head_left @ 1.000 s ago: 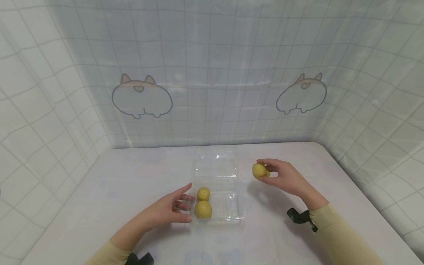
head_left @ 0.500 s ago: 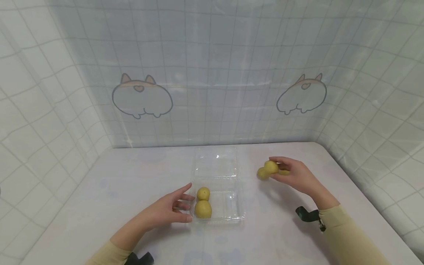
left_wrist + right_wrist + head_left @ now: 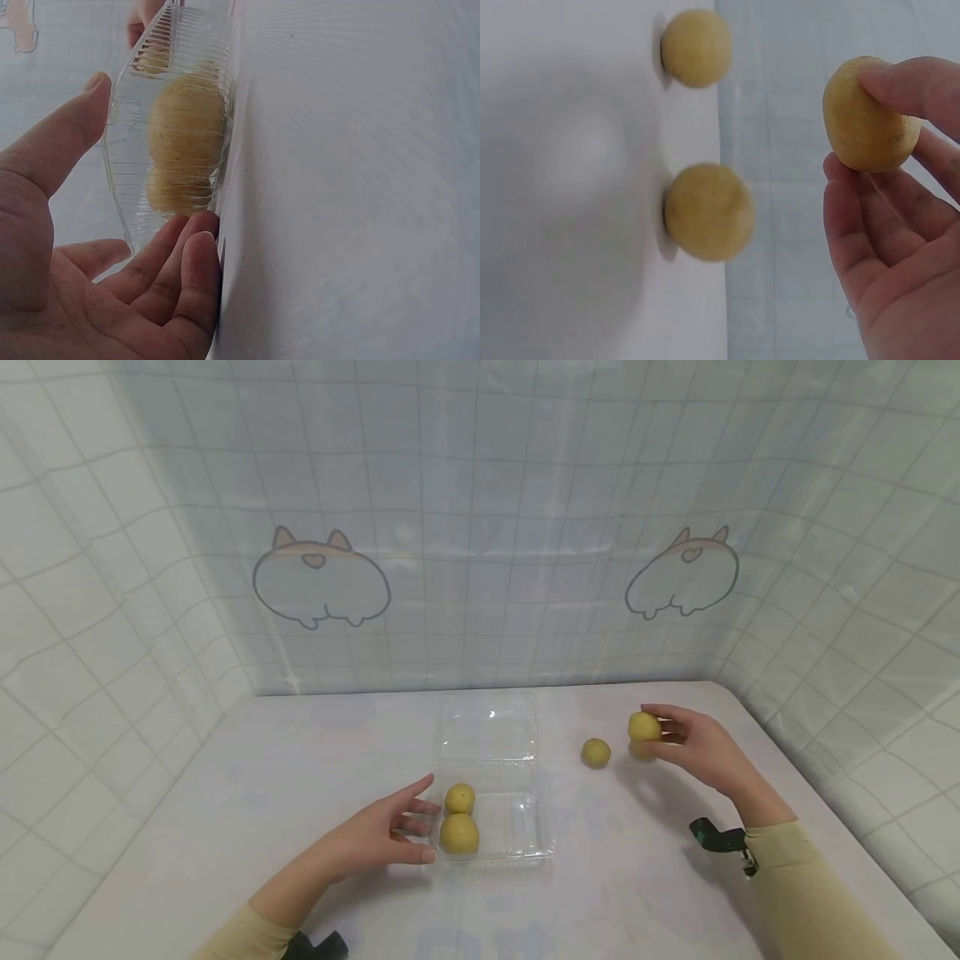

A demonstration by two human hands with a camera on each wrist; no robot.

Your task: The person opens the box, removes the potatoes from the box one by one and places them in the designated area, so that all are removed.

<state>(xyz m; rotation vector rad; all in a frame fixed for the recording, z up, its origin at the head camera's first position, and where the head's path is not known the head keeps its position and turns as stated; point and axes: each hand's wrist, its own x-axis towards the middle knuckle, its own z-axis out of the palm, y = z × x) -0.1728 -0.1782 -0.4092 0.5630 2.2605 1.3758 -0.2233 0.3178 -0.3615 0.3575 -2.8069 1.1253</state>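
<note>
A clear plastic clamshell box (image 3: 517,827) lies with its lid folded back on the table. Inside, along its left side, sit two round yellow fruits: a smaller one (image 3: 460,798) behind a larger one (image 3: 459,834). My left hand (image 3: 378,837) rests at the box's left wall, fingers spread and thumb by the rim. Between thumb and fingers, my right hand (image 3: 705,747) holds another yellow fruit (image 3: 870,116) above the table at the right. Under it, a second fruit (image 3: 643,750) is partly hidden in the head view. One more fruit (image 3: 596,753) stands to its left.
The box's open lid (image 3: 489,727) lies flat toward the back. A white table (image 3: 300,752) meets a hanging grid-patterned curtain (image 3: 480,568) behind and at both sides. Dark camera mounts (image 3: 717,837) sit at the wrists.
My right hand has moved right and slightly back, holding the fruit. The two fruits on the table, partly hidden before, now show more clearly. My left hand has stayed in place.
</note>
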